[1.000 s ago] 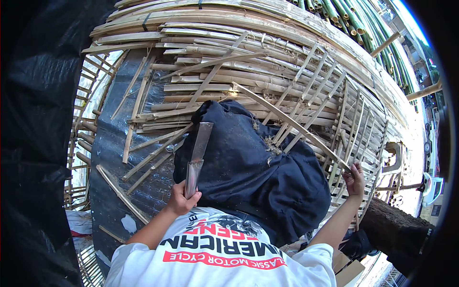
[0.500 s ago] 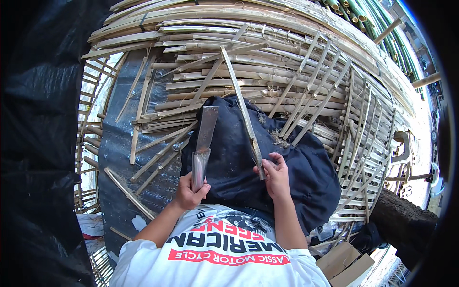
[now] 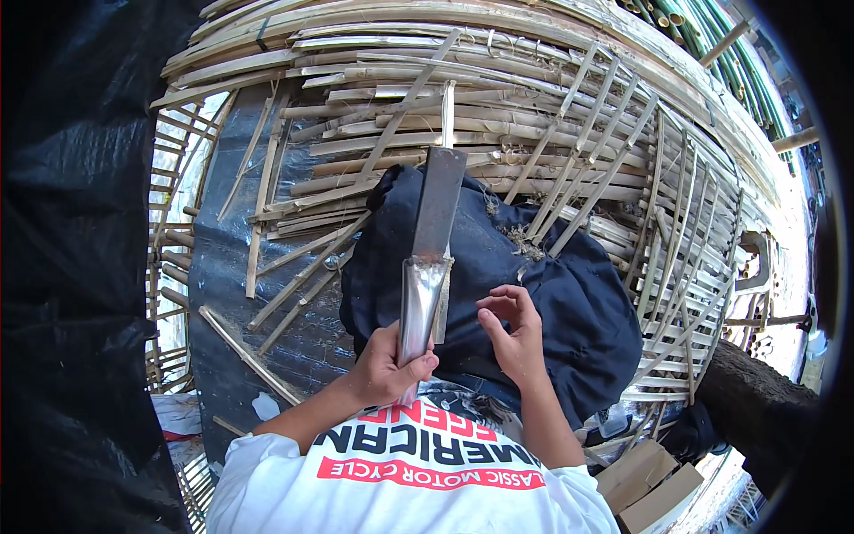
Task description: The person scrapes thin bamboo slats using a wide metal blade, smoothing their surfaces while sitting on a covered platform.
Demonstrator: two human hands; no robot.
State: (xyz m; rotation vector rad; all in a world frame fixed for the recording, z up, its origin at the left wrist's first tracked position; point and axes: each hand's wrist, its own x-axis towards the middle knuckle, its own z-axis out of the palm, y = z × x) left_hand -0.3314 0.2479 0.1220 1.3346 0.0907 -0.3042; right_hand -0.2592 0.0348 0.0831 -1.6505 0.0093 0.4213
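Observation:
My left hand (image 3: pixel 390 365) is closed around the shiny, tape-wrapped handle of a broad knife (image 3: pixel 439 200). Its dark, square-ended blade points away from me over the black cloth (image 3: pixel 551 311) on my lap. Behind the blade runs a split bamboo strip (image 3: pixel 447 116), mostly hidden, its near end beside my left fingers. Whether those fingers touch the strip, I cannot tell. To the right of the knife, my right hand (image 3: pixel 516 336) hovers over the cloth, thumb and fingers apart and curved, with nothing in it.
Rows of split bamboo slats (image 3: pixel 507 125) lie beyond the cloth. Loose strips (image 3: pixel 307 298) rest on the dark sheet (image 3: pixel 213 294) at left. Bamboo lattice (image 3: pixel 680 267), a dark log (image 3: pixel 756 405) and a cardboard box (image 3: pixel 645 485) are on the right. Black plastic (image 3: pixel 71 267) hangs far left.
My left hand has brought the knife right and across the bamboo strip. The strip has swung more upright, and my right hand has let go of its near end.

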